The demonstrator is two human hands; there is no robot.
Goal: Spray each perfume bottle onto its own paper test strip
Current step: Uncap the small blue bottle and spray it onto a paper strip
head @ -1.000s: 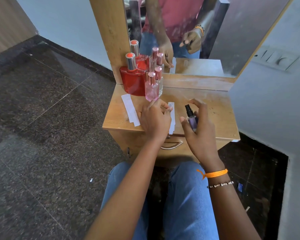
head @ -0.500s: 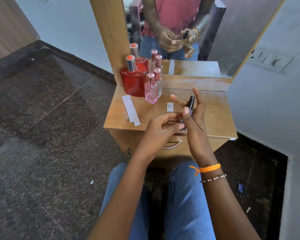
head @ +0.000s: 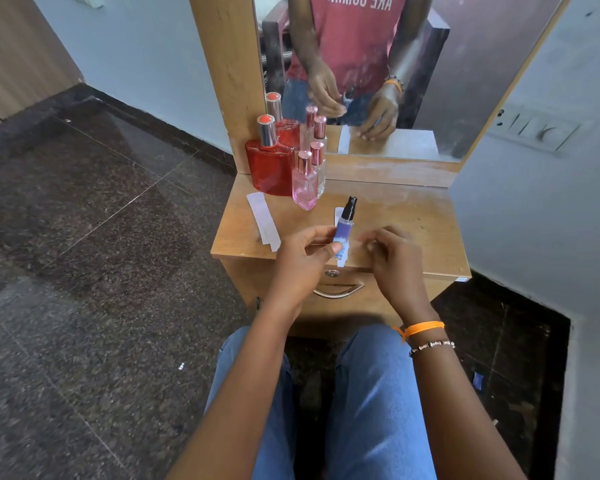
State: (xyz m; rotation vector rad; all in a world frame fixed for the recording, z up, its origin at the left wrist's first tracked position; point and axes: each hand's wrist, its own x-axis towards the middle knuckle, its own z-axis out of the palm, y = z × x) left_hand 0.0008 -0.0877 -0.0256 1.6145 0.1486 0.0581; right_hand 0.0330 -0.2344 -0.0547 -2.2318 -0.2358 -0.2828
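Compared with half a second earlier, the small purple spray bottle (head: 344, 226) has passed from the right hand (head: 392, 258) to the left hand (head: 303, 259), and both hands have dropped from mid-air to the front edge of the wooden counter (head: 413, 216). The left hand now pinches the bottle's lower body between thumb and fingertips; the right hand, released from it, hangs just beside it with fingers loosely curled and holding nothing.

The bottle is slim, with clear walls, purple liquid and a black pump nozzle, tilted slightly rightward. It sits directly over a white paper test strip (head: 338, 213), which shows above and below the bottle; whether bottle and strip touch cannot be told. Two more strips (head: 263, 218), overlapping, lie near the counter's left edge.

At the counter's back left stand a red flat bottle (head: 271, 168), a pink square bottle (head: 305, 183) and, half hidden behind the pink one, a clear bottle (head: 321, 171) with a rose cap. The mirror (head: 430, 98) repeats these bottles and the hands. The left hand hides the bottle's base.
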